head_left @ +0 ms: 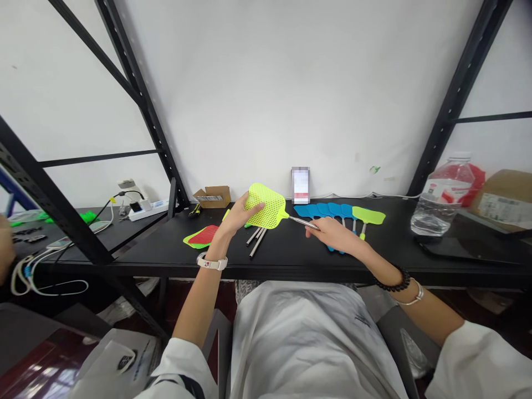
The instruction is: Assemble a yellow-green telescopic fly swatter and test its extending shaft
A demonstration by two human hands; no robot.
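Above the black desk, a yellow-green fly swatter point(269, 206) with a perforated head is held between my two hands. My left hand point(240, 215) grips the left edge of its head, thumb on the front face. My right hand point(332, 234) is closed around its metal handle. Beneath it lie several metal rods point(258, 243). A red swatter head point(203, 236) rests on a yellow-green one to the left. Several overlapping blue fly swatters point(324, 210) lie to the right, beside another yellow-green swatter point(369, 215).
A phone point(301, 185) stands against the wall. An open cardboard box point(213, 197) is at the back left. On the right are a large water bottle point(440, 197), a black tablet-like slab point(469, 247) and a brown carton point(507, 199). Black shelf posts point(141, 100) flank the desk point(299, 266).
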